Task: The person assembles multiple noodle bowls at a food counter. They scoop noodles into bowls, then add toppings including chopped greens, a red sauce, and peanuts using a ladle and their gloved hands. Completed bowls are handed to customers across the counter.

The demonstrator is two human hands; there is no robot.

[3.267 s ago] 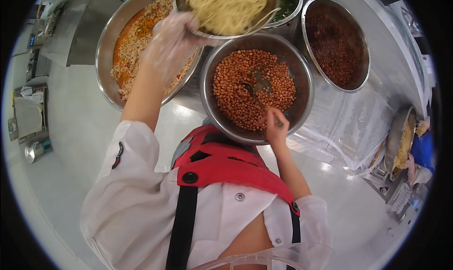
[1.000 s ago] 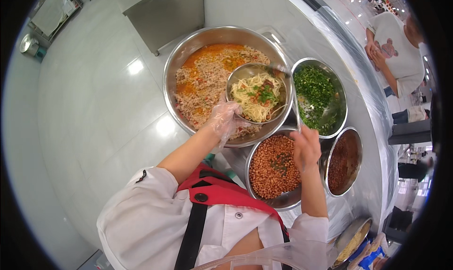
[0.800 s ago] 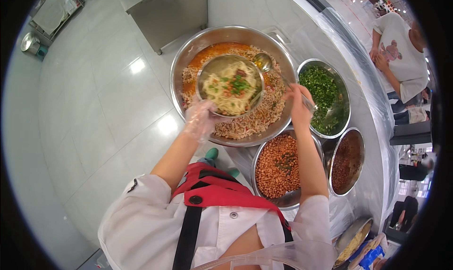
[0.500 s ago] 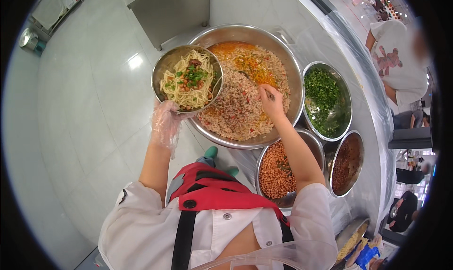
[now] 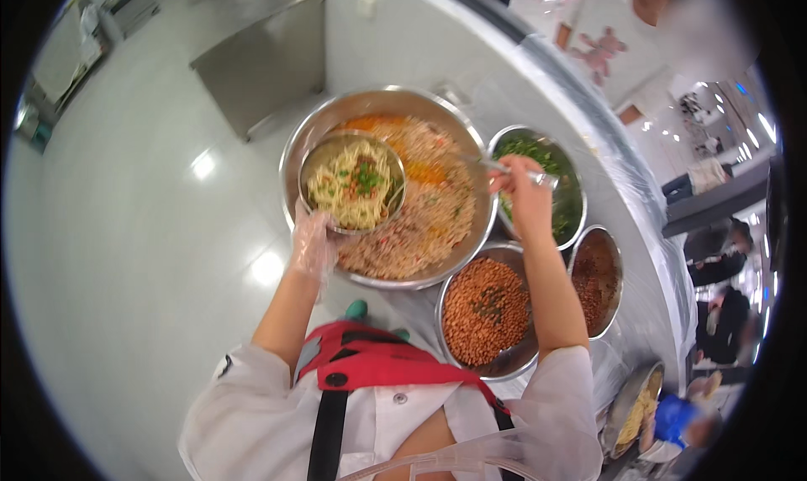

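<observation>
Now, from the head view: left hand [image 5: 313, 244], gloved in thin clear plastic, clenched on the near rim of a small steel bowl [image 5: 352, 181] of yellow noodles topped with green herbs and red bits. Held level over the left part of the big steel basin [image 5: 382, 191], likely so anything spilling drops back into the shredded orange-and-tan mix below. Gripped from underneath and at the edge, keeping the glove clear of the food.

Right hand [image 5: 523, 197], bare, closed around a metal utensil [image 5: 519, 170] — spoon or tongs, hard to tell through the blur — poised just at the rim between the basin and the bowl of chopped greens [image 5: 551, 183]. Placed there, seemingly, because the toppings sit within one short reach of each other.

Nearer the body: a bowl of reddish peanuts [image 5: 486, 311] and a bowl of dark red sauce [image 5: 596, 281], lined up along the plastic-covered counter [image 5: 588, 120]. Beyond it, another person in a white shirt [image 5: 614, 44], hands not at these bowls.
</observation>
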